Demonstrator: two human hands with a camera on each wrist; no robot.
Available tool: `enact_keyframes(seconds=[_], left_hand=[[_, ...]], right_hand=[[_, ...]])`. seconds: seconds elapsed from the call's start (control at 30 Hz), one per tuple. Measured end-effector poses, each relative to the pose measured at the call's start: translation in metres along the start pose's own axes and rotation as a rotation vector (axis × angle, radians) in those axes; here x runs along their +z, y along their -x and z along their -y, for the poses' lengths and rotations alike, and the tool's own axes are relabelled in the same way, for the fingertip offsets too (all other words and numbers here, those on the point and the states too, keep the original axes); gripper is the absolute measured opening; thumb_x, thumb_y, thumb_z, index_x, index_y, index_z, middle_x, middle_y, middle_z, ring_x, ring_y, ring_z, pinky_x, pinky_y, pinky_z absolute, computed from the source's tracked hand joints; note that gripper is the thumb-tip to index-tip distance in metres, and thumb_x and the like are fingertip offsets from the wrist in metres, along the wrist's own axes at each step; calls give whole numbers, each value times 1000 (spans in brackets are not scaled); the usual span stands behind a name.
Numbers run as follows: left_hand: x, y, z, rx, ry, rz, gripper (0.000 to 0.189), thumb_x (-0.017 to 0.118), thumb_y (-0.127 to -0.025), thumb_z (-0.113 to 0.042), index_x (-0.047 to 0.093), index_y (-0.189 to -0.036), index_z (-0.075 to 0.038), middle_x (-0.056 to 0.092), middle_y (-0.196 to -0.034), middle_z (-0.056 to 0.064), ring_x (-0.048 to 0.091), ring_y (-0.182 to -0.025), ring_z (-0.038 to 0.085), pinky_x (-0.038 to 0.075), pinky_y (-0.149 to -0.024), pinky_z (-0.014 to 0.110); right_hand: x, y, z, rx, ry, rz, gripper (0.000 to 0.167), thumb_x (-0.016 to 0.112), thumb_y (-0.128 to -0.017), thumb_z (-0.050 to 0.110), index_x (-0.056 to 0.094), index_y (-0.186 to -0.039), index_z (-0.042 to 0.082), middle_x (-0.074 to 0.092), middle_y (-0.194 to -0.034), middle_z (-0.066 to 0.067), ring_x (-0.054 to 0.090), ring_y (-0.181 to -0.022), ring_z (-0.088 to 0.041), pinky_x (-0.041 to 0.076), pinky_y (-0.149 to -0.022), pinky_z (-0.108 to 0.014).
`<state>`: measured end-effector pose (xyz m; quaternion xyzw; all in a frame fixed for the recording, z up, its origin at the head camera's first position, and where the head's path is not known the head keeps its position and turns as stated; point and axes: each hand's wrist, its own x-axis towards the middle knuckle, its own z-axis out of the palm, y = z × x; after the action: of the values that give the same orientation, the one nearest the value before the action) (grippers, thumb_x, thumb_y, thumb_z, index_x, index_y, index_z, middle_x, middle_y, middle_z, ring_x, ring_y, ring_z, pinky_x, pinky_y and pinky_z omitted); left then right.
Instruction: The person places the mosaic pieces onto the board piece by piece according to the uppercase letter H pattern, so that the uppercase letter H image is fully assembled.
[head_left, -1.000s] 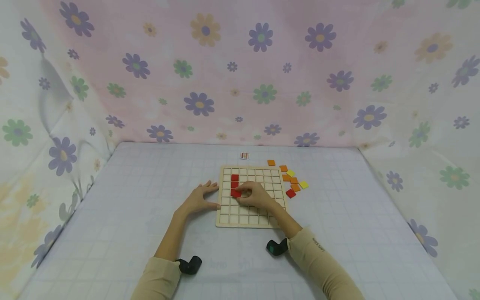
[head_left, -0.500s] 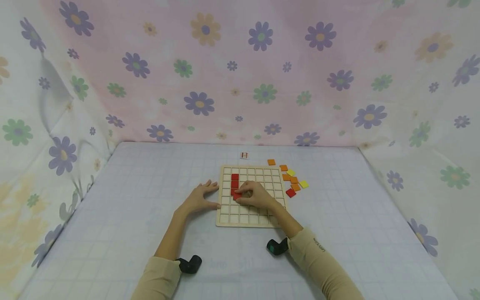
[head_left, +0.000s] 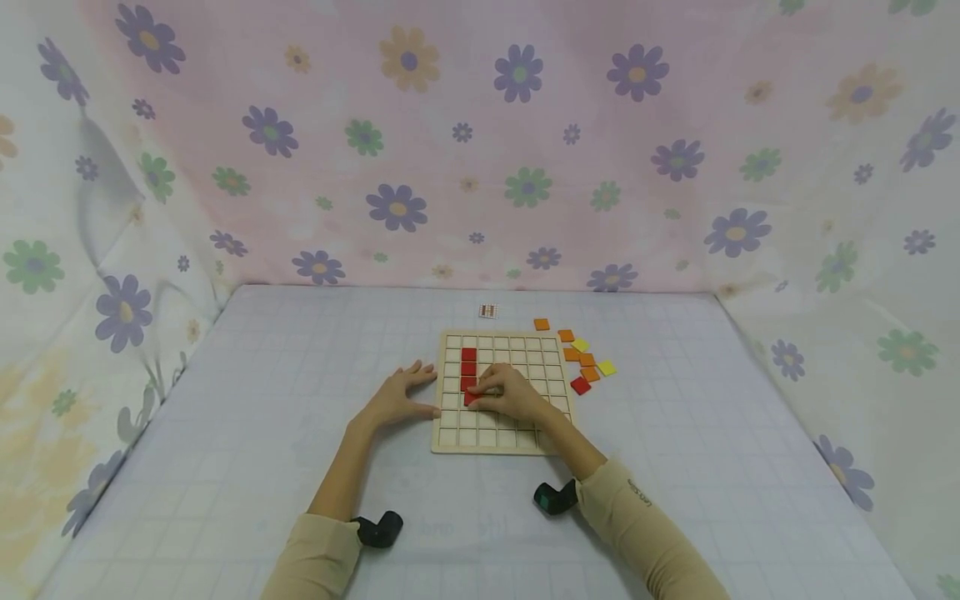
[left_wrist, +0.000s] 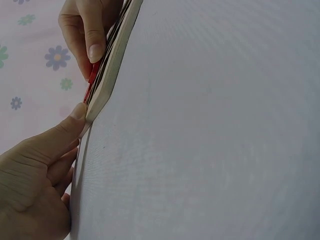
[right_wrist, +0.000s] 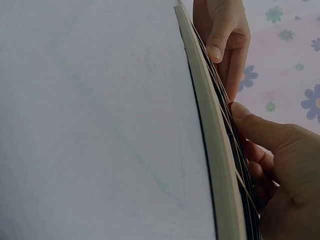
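Note:
A wooden grid board point(head_left: 487, 437) lies flat on the table, with three red square tiles point(head_left: 468, 368) set one below another in its second column. My right hand point(head_left: 513, 396) pinches another red tile point(head_left: 470, 399) between thumb and fingers, directly below that column; the fingers partly cover the tile. Red shows under the fingertips in the left wrist view, where the held tile point(left_wrist: 94, 72) sits close over the board. At the board's left side, my left hand point(head_left: 395, 400) rests with fingers spread, its thumb touching the edge.
Right of the board lie several loose orange tiles point(head_left: 542, 324), two yellow tiles point(head_left: 606, 367) and one red tile point(head_left: 581, 386). A small pattern card point(head_left: 488, 311) lies behind the board. Black wrist cameras point(head_left: 555, 497) stick out near both sleeves. Flowered cloth surrounds the table.
My right hand has moved the pinched red tile a little toward me, from over the third tile of the column to the cell below it. My left hand stays in place.

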<state>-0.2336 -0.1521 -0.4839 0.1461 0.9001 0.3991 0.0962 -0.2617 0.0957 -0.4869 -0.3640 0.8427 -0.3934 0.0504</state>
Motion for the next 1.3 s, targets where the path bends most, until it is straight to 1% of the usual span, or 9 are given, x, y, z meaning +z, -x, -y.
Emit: enact_keyframes(seconds=[0.27,0.43,0.63,0.83,1.13,1.3], left_hand=[[-1,2,0,14,-3,-8,75,80,-73,-31,49,-136,-3,40,-146,11,20,-142,31,7,-117,48],[0,3,0,15,-2,-11,74,80,-73,-31,50,-136,-4,40,-146,10,19,-142,32,8,-117,49],[1,4,0,1,-3,-7,75,80,-73,-32,50,-136,-5,40,-146,11,19,-142,33,9,-117,51],[1,2,0,12,-4,-15,74,80,-73,-32,51,-135,-5,41,-145,11,20,-142,32,9,-117,49],[2,2,0,4,-4,-15,75,80,-72,-33,51,-135,-4,41,-145,11,20,-142,32,9,-117,50],[2,1,1,-2,-2,-16,75,81,-72,-33,51,-135,-4,40,-145,10,19,-142,32,9,-117,50]], right_hand=[[1,1,3,3,32,-24,29,76,-78,21,74,-101,4,63,-95,-5,55,-90,-17,49,-79,-30],[4,2,2,6,31,-46,30,77,-77,24,74,-101,6,63,-94,-4,55,-89,-16,49,-79,-30],[3,2,1,16,16,-21,28,76,-79,24,74,-100,7,64,-94,-2,55,-88,-15,49,-76,-27],[0,2,1,40,1,-1,24,78,-77,22,75,-97,8,64,-94,-1,55,-89,-15,49,-77,-26],[0,2,0,33,8,-19,28,79,-75,23,75,-97,5,63,-94,-2,55,-88,-14,49,-75,-25],[2,0,2,-2,25,-29,29,79,-74,23,75,-96,5,63,-91,-2,55,-83,-14,48,-72,-24]])
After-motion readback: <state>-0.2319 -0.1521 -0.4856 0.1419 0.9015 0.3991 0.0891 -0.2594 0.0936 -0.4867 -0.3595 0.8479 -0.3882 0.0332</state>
